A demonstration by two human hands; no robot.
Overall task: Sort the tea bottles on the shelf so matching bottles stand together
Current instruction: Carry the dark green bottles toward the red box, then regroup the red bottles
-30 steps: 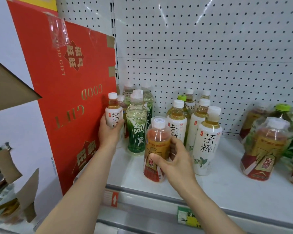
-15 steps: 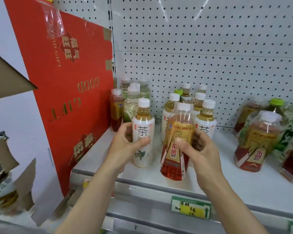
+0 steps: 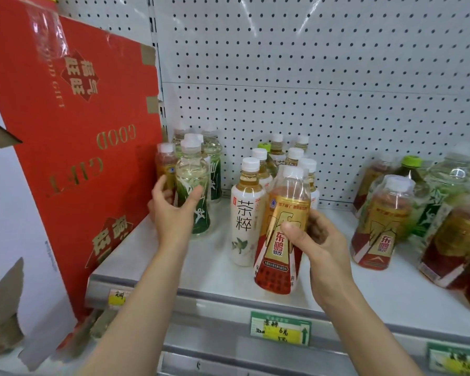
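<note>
My right hand (image 3: 314, 244) holds a gold-and-red labelled tea bottle (image 3: 281, 232) tilted above the shelf's front. Just left of it a white-labelled tea bottle (image 3: 246, 213) stands free on the white shelf (image 3: 217, 272), with more of its kind (image 3: 295, 156) behind. My left hand (image 3: 171, 210) is spread open around a green-labelled clear bottle (image 3: 193, 188) at the shelf's left end, fingers touching its sides. A red-labelled bottle (image 3: 165, 165) and other green ones (image 3: 213, 161) stand behind it. Another gold-and-red bottle (image 3: 377, 226) stands at the right.
A red cardboard panel (image 3: 87, 147) printed "GOOD GIFT" leans against the shelf's left end. White pegboard (image 3: 310, 77) backs the shelf. Mixed green and red bottles (image 3: 451, 207) crowd the right end. Price tags (image 3: 280, 328) hang on the front rail.
My left hand set the white-labelled bottle down beside the white group, let go, and moved left to the green-labelled bottle. My right hand keeps the gold-and-red bottle lifted.
</note>
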